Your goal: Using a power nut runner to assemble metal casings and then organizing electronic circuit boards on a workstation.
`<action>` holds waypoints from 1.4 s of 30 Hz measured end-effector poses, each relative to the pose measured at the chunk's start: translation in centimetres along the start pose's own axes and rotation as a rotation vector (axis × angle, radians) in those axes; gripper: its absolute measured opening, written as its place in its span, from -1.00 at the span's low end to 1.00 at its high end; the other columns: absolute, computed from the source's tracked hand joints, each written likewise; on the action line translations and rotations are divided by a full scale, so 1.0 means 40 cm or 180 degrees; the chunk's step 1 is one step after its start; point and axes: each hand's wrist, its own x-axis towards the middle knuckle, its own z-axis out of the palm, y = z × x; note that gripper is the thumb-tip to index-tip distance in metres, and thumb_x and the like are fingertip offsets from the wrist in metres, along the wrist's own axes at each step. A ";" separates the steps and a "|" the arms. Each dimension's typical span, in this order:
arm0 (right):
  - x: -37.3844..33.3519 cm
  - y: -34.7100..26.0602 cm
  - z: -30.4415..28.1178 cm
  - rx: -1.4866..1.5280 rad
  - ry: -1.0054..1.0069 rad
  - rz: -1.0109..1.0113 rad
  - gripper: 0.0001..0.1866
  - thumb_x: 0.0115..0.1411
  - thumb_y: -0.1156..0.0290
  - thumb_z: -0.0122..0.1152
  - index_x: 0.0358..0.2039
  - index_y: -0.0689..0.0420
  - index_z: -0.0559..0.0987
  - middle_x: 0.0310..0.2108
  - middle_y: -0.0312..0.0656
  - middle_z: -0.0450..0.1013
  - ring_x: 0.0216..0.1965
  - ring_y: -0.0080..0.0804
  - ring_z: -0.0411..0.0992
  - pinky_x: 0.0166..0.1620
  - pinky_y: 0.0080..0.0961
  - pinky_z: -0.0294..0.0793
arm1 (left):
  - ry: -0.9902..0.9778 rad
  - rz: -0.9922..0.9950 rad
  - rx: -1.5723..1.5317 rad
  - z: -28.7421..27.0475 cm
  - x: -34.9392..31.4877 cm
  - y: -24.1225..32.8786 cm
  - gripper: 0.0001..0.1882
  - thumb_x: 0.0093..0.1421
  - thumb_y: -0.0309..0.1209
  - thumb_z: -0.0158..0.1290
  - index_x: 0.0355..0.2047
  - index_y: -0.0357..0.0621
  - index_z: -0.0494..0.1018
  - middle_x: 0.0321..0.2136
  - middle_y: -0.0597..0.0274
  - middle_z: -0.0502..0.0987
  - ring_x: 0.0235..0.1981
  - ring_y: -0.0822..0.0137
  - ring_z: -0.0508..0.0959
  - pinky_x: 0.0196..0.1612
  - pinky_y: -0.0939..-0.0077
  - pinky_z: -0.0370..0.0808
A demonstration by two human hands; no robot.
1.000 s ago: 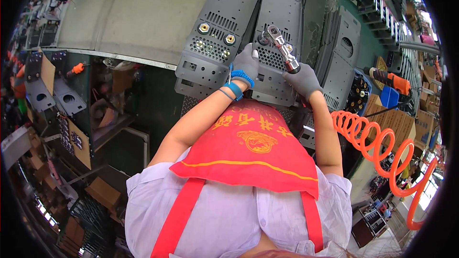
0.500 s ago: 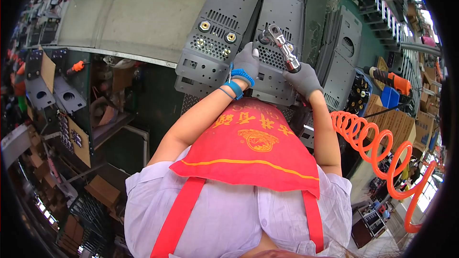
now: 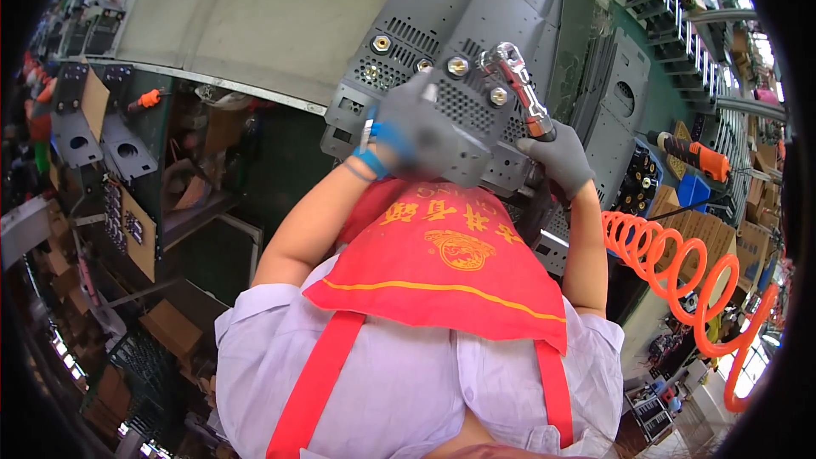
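Observation:
My right hand (image 3: 563, 158), in a grey glove, is closed around the grip of a shiny air ratchet wrench (image 3: 527, 95). The wrench's head stands over the far right of a dark grey perforated metal panel (image 3: 520, 13), apart from the two brass fittings (image 3: 457, 66) on it. My left hand (image 3: 418, 126), also gloved and blurred by motion, grips this panel's near left edge; its thumb lies on top and the other fingers are hidden. The panel sits askew, overlapping a similar panel (image 3: 416, 8) on the left that bears brass fittings (image 3: 381, 43) too.
More grey panels (image 3: 623, 76) are stacked to the right. Beyond them lie an orange-and-black power tool (image 3: 699, 155), a blue bin (image 3: 695, 192) and cardboard boxes (image 3: 693, 225). A coiled orange air hose (image 3: 690, 276) hangs by my right arm. A pale tabletop (image 3: 246, 25) extends at the far left.
The wrench has come off the left fitting and moved right. My left hand has moved onto the panel's near left edge, and the panel has lifted and turned.

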 end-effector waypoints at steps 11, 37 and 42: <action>0.009 0.148 -0.016 0.0575 0.0456 0.0225 -0.79 -0.01 0.32 0.30 -0.49 0.15 0.47 -0.67 -0.34 0.36 -0.69 -0.60 0.30 -0.60 -0.61 0.27 | -0.0035 -0.0481 0.1167 -0.272 -0.108 -0.151 -0.58 0.34 -0.21 -0.18 0.09 -0.16 0.38 -0.33 -0.25 0.53 -0.27 -0.22 0.52 -0.24 0.10 0.47; -0.027 0.267 0.030 -0.0662 0.1029 0.0904 -0.59 -0.10 0.13 0.25 -0.38 0.25 0.57 -0.45 0.07 0.53 -0.35 0.00 0.52 -0.20 -0.22 0.46 | -0.0738 -0.0642 0.0790 0.276 -0.019 0.037 -0.66 0.33 -0.26 -0.20 -0.01 -0.25 0.25 -0.43 -0.25 0.54 -0.37 -0.23 0.55 -0.32 -0.06 0.48; -0.021 0.289 0.049 -0.0893 0.1261 0.0729 -0.62 -0.08 0.15 0.26 -0.43 0.25 0.57 -0.52 -0.03 0.52 -0.46 -0.16 0.50 -0.29 -0.29 0.45 | -0.0529 -0.0984 0.0572 0.275 -0.031 0.046 -0.71 0.34 -0.27 -0.20 -0.05 -0.19 0.22 -0.47 -0.25 0.53 -0.40 -0.26 0.54 -0.34 -0.09 0.46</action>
